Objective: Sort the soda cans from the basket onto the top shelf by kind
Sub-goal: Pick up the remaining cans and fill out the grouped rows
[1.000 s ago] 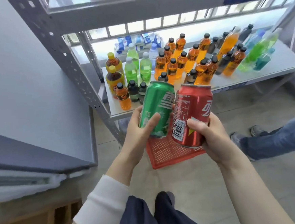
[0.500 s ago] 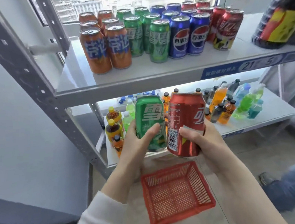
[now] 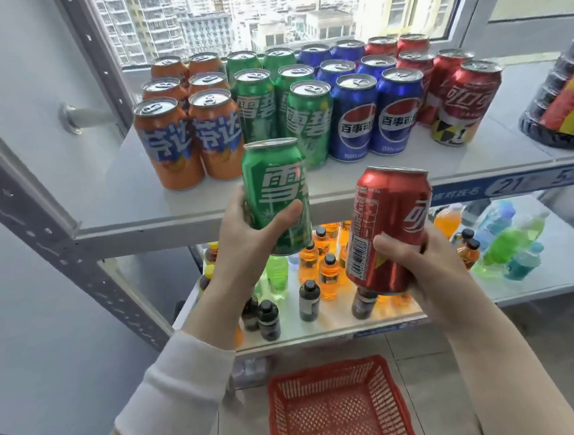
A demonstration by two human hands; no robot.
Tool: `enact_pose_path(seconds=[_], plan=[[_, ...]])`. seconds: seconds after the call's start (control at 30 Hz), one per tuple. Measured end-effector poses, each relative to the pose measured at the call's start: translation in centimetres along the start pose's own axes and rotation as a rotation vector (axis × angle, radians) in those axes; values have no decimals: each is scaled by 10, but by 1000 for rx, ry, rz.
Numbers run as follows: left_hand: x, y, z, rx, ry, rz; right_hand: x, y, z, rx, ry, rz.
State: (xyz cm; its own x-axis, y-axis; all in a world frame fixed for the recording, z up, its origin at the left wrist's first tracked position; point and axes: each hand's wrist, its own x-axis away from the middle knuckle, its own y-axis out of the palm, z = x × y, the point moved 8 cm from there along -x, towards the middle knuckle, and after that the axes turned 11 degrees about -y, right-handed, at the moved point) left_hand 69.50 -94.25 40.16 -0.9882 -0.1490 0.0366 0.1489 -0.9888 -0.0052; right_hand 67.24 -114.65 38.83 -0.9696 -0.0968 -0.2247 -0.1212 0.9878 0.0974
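Two cans held mid-body, fingers curled round each: left hand (image 3: 245, 234) w/ green can (image 3: 275, 197) at shelf (image 3: 134, 208) edge, green row (image 3: 309, 123) at 12 o'clock, right hand (image 3: 416, 265) w/ tilted red can (image 3: 389, 226) at its 4 o'clock; prob. full, slick, dentable.

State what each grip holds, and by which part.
The left grip holds the green can round its lower half. The right grip holds the red can round its lower half, with the can tilted.
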Motion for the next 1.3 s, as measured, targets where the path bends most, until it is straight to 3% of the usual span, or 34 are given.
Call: enact_pose_path(seconds=[0.3,0.5,0.7,0.97,1.1,1.3], plan=[[-50,6,24,-213,123,267,-68,-36,-3,23,-50,-191],[-61,3,30,-376,157,338,-92,-38,5,3,-66,-179],[-67,5,41,-483,174,238,-100,-37,1,16,-78,-105],[-60,7,105,-962,282,187,-94,-29,-21,75,-134,-28],[-73,21,121,-1303,299,33,-94,-23,-30,71,-160,-14],[-88,29,127,-1424,297,-210,-89,-23,-44,126,-201,4]])
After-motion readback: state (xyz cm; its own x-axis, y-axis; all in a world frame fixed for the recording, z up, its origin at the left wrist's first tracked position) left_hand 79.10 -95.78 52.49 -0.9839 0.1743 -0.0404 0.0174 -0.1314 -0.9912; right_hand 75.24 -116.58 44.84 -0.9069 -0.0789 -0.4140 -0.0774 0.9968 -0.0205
